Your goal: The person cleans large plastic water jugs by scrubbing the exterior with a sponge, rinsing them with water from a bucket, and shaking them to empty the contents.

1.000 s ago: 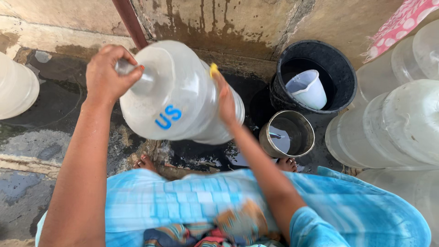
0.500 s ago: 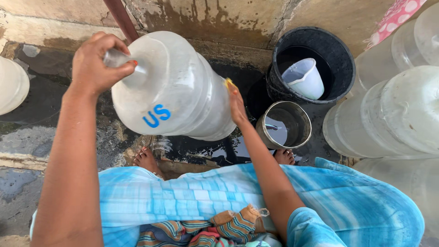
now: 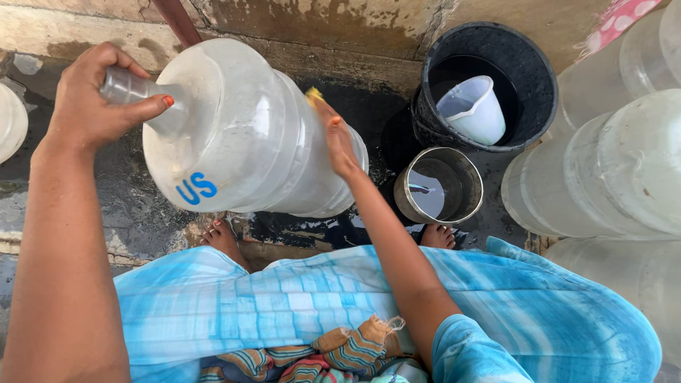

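A large translucent water jug (image 3: 248,135) with blue letters on its shoulder is held sideways above wet ground. My left hand (image 3: 96,99) grips its narrow neck. My right hand (image 3: 337,138) presses flat against the jug's side with a small yellow scrubber (image 3: 313,94) under the fingertips. My bare feet (image 3: 223,237) stand on the wet floor under the jug.
A black bucket (image 3: 528,60) holding a white plastic jug (image 3: 472,106) stands by the stained wall. A small metal pot (image 3: 468,177) with water sits in front of it. Several more translucent jugs (image 3: 610,170) crowd the right; another (image 3: 10,120) is at the left edge.
The jug has shifted slightly lower and to the left in view, and my right hand has slid along its side with the scrubber.
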